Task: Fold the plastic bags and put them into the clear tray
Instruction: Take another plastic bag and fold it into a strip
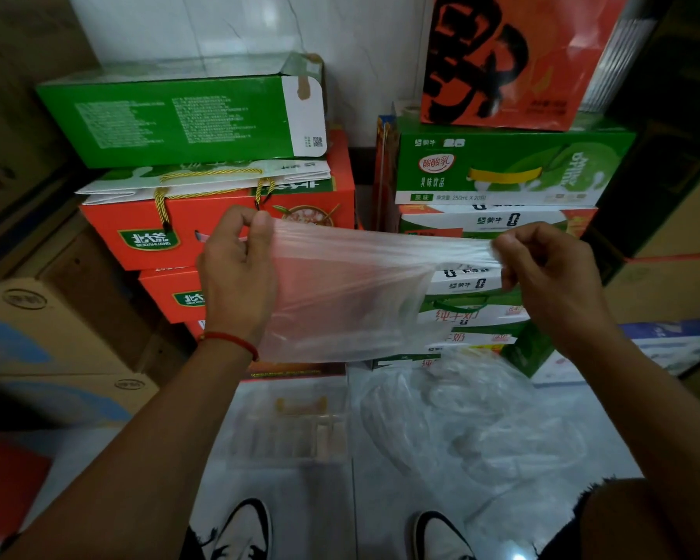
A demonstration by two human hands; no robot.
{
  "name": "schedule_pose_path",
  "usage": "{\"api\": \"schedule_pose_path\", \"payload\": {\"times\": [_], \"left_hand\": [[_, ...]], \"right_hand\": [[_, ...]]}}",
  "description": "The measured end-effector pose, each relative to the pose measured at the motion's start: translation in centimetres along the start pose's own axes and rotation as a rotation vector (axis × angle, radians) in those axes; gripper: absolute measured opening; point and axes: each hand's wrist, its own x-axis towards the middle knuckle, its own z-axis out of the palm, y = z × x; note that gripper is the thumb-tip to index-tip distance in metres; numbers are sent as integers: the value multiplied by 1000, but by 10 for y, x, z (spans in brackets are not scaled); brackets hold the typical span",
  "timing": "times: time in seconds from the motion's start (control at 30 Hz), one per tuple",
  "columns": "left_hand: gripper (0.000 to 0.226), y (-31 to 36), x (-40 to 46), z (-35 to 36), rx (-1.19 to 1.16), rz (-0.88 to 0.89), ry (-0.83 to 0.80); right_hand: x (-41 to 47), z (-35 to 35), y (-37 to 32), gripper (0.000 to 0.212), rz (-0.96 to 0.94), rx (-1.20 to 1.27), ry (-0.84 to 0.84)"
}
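Head view, nearest first: my shoes [245, 531] stand on the pale floor, the clear tray [287, 428] just beyond them, and a heap of loose plastic bags [473, 430] just right of the tray. Above the tray, one plastic bag [340, 293] is stretched (quite taut) between my left hand [237, 272] and right hand [542, 272], each pinching a top corner. Beyond it, stacked boxes [219, 232] stand by the wall.

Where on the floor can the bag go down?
Bare tile lies left of the clear tray, and between the tray and the shoes. Right of the tray it's crowded: the loose bag pile covers the floor up to the stacked boxes.
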Motion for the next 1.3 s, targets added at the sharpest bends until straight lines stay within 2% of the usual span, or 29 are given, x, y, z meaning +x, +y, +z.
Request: {"api": "schedule_pose_path", "payload": {"times": [0.13,0.33,0.4,0.5,0.6,0.67,0.73,0.83,0.9,0.97,1.07,1.13,1.3], "left_hand": [[28,4,-2,1,-65,-23,-18],[29,3,-1,1,-6,13,-7],[27,8,-4,1,4,44,-49],[28,18,-10,3,-32,78,-170],[24,27,-21,10,-53,111,-324],[21,32,-28,15,-77,108,-426],[19,36,-32,18,-137,54,-486],[20,37,-29,14,-213,-67,-516],[21,35,-24,8,-237,-194,-592],[32,29,-19,2,-215,-325,-745],[31,19,-17,-6,-105,-388,-953],[25,17,-16,-9,-92,-381,-978],[21,24,-15,-7,-200,-420,-863]], "right_hand": [[0,-1,2,18,36,17,-10],[-2,-5,-1,17,75,21,-8],[-2,-5,-1,17,95,-30,10],[-5,1,-9,24,-40,-229,2],[-11,21,-22,46,-178,-284,-243],[-16,40,-27,52,-164,-230,-439],[-19,55,-28,42,-127,-146,-564],[-18,65,-24,4,-70,54,-636],[-15,62,-20,14,-44,111,-611],[-13,56,-17,15,-30,122,-567],[-7,48,-9,15,-10,142,-493],[-5,43,-5,13,13,136,-450],[-2,36,2,16,71,91,-383]]}}
